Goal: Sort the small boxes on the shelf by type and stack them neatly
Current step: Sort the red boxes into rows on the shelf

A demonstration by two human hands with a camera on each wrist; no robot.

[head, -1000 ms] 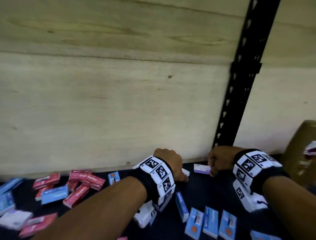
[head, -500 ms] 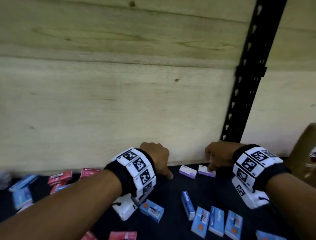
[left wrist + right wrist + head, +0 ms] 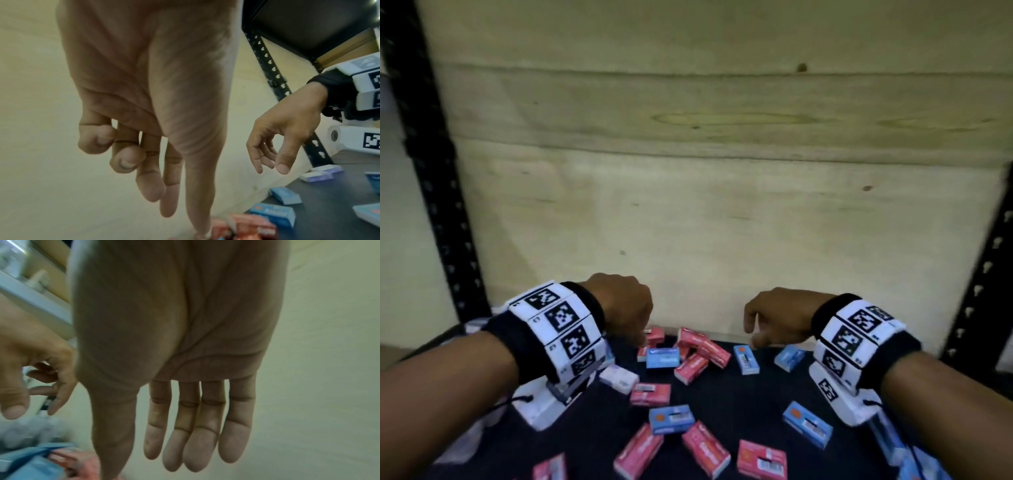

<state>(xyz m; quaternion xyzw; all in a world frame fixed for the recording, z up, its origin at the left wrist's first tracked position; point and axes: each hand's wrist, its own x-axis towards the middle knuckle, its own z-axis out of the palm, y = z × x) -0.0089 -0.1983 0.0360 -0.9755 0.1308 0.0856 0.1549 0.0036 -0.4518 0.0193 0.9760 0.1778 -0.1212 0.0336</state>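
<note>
The small boxes lie loose all over the dark shelf (image 3: 739, 394), flat and at every angle, and the colours are still mixed. A knot of red boxes (image 3: 700, 349) is heaped against the wooden back wall (image 3: 688, 205), some leaning on one another, with one blue box (image 3: 662, 357) wedged into its left side. More blue boxes (image 3: 806, 423) sit out to my right and towards the front, further red ones (image 3: 705, 448) lie nearer me, and a white box (image 3: 619, 376) rests just beside my left wrist. In the left wrist view a pair of white and lilac boxes (image 3: 320, 173) lies side by side by the wall, on my right, which may be the start of one group. I see no real stack of any type, so I judge the sorting barely begun, with nearly all of it left to do.

My left hand (image 3: 619, 308) hangs above the red heap with nothing in it, fingers loosely curled and the thumb pointing down close to the red boxes; I cannot tell whether it touches them. My right hand (image 3: 777, 317) is empty too, fingers straight and relaxed, hovering near the wall above a blue box (image 3: 746, 358). My guess is the red heap gets gathered first.
</note>
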